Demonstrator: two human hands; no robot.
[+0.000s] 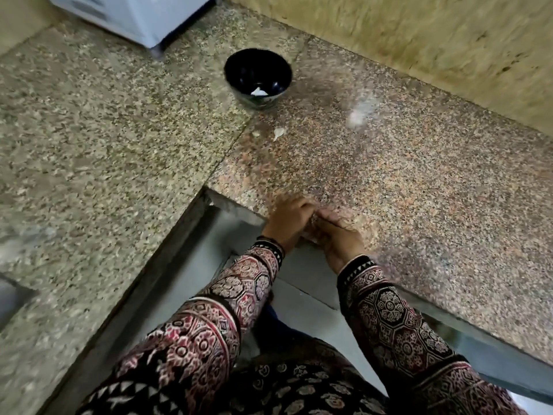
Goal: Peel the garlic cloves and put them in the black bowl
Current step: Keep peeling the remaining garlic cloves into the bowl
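Observation:
The black bowl (258, 74) stands at the back of the granite counter (389, 163) with a white piece inside it. A pale garlic piece (279, 133) lies on the counter just in front of the bowl, and a blurred whitish garlic bulb (356, 116) lies to the right. My left hand (288, 221) and my right hand (338, 238) are together at the counter's front edge, fingertips meeting around something small that I cannot make out. The view is motion-blurred.
A white appliance (140, 16) stands at the back left. A yellowish wall (419, 49) runs along the counter's far side. The counter forms an L, and its inner corner edge (209, 193) lies just left of my hands.

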